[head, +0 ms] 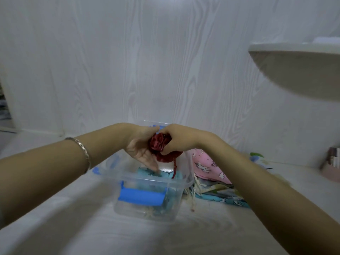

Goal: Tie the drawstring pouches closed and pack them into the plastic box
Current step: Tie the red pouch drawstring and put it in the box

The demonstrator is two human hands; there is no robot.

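Observation:
A dark red satin pouch (160, 146), bunched at its neck, hangs over the clear plastic box (176, 197) with its red cord dangling into the box. My right hand (177, 138) grips the pouch from the right, fingers curled round it. My left hand (140, 150) lies against the pouch's left side with straight fingers pointing down into the box. A light blue patterned pouch (147, 173) lies inside the box. The box has a blue latch (140, 196) on its near side.
A pink patterned pouch (207, 165) and more blue and pale pouches (217, 194) lie heaped right of the box on the white surface. A white round shelf (301, 69) juts out at upper right. A pinkish container (333, 166) stands at the far right.

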